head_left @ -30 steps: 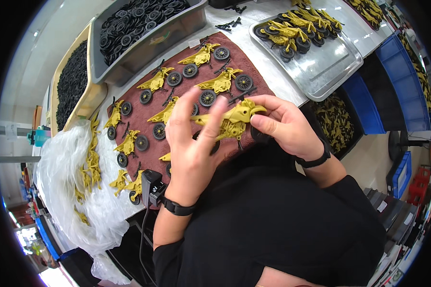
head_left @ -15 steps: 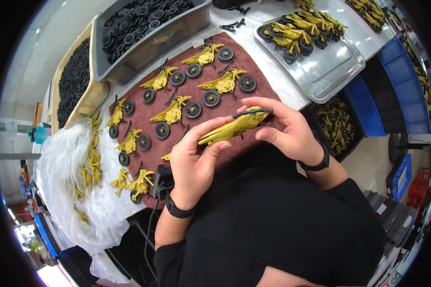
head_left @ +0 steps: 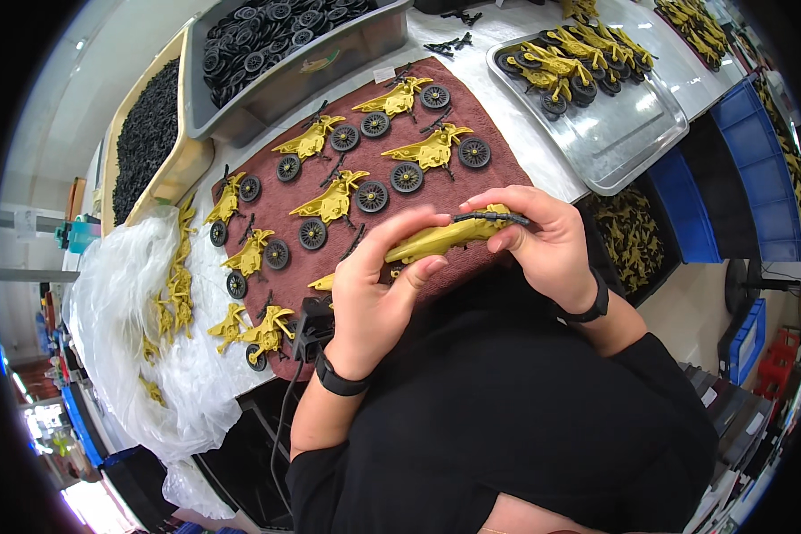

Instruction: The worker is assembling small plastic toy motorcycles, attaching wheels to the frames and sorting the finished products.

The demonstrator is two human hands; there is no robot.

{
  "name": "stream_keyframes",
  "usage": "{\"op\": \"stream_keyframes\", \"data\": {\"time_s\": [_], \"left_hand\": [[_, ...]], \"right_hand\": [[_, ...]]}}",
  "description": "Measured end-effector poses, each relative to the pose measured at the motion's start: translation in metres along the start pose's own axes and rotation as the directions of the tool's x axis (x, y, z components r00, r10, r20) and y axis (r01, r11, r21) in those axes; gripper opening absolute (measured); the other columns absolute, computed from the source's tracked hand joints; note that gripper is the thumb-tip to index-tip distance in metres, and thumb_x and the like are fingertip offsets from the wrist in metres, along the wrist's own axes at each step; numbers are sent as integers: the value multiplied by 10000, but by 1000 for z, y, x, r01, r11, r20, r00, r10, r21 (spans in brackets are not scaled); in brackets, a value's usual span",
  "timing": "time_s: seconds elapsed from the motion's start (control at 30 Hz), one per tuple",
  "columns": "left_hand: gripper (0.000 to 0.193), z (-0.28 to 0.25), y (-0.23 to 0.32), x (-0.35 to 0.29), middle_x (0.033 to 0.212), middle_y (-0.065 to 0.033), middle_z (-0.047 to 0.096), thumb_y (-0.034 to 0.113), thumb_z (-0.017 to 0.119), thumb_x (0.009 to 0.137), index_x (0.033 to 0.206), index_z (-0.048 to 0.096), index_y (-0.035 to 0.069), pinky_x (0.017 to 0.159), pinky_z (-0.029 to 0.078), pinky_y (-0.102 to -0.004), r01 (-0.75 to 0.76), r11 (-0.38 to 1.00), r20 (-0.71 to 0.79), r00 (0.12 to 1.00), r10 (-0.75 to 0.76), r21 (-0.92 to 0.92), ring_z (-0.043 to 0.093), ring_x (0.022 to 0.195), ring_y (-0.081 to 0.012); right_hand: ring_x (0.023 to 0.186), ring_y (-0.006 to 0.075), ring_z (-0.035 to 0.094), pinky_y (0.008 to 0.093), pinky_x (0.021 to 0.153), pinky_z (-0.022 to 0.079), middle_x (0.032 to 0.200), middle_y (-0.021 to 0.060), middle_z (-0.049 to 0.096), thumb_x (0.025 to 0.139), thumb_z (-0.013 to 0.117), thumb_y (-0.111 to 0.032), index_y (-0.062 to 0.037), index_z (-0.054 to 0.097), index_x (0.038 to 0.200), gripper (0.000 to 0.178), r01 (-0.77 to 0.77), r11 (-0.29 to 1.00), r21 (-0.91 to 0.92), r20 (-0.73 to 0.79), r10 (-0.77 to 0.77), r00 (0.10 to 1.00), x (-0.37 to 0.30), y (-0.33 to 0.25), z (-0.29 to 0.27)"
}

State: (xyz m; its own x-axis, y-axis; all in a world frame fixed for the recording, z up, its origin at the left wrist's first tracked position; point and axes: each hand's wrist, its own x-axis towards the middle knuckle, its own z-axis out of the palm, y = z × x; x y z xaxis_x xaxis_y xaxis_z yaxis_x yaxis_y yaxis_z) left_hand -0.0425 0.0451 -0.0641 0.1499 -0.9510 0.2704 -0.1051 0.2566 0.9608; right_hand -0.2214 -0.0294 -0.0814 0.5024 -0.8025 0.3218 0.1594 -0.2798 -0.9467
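Between my hands is a yellow toy motorcycle body (head_left: 449, 238), lifted over the near edge of a brown towel (head_left: 267, 198). My left hand (head_left: 384, 283) grips its long tapered end between thumb and fingers. At its other end, my right hand (head_left: 543, 240) pinches the part with the black handlebar (head_left: 494, 217). No wheel shows on the held body. On the towel lie several yellow motorcycle bodies (head_left: 334, 201), with black spoked wheels (head_left: 372, 196) and thin black handlebars beside them. Another yellow body lies partly hidden behind my left hand.
A grey bin (head_left: 329, 67) of black wheels and a cream bin (head_left: 187, 151) of small black parts stand at the back left. Assembled yellow motorcycles (head_left: 587, 62) lie on a metal tray (head_left: 627, 147). A clear plastic bag (head_left: 120, 311) lies left; blue crates (head_left: 685, 209) stand right.
My right fingers have shifted along the handlebar and closed more around that end of the body. The table scene has slid slightly right in the view.
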Motion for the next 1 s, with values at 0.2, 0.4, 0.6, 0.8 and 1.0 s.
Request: {"op": "stream_keyframes", "data": {"time_s": [0.2,0.4,0.6,0.8,1.0], "left_hand": [[328,-15,-14,2,983,-122,677,26,725,730,1051,664,46,795,522,-318,-257,889,78,966,246,378,664,868,-273],[303,-24,-7,-4,991,-120,673,107,710,799,1089,652,40,783,509,-314,-136,849,6,988,154,511,657,880,-253],[199,-117,6,-39,979,-107,683,33,608,869,1061,658,19,763,501,-278,128,678,-271,957,108,724,654,865,-171],[410,-223,8,-109,1067,-103,588,27,695,678,1076,608,77,879,421,-417,372,154,-341,920,-194,915,540,1049,-298],[434,-252,-8,-109,1004,-92,571,48,711,647,1056,567,70,905,373,-432,331,181,-278,923,-266,926,530,1038,-293]], "right_hand": [[878,117,618,249,757,502,1013,88,644,839,641,21,33,628,1079,241,-190,977,98,40,187,982,5,5,1],[917,171,616,284,817,476,970,115,649,881,635,-113,28,531,1091,274,-239,910,-339,-167,191,967,3,25,-16],[946,246,604,329,824,467,1001,136,611,832,687,-152,9,596,1013,259,-311,622,-719,-200,243,949,10,19,-16],[992,257,567,337,861,446,1072,130,586,842,670,-124,-11,615,1027,223,-133,608,-783,-228,-82,970,24,5,6],[993,267,587,339,850,456,1051,132,607,846,635,-63,-9,625,992,155,76,661,-747,-71,-192,979,48,-14,49]]}}
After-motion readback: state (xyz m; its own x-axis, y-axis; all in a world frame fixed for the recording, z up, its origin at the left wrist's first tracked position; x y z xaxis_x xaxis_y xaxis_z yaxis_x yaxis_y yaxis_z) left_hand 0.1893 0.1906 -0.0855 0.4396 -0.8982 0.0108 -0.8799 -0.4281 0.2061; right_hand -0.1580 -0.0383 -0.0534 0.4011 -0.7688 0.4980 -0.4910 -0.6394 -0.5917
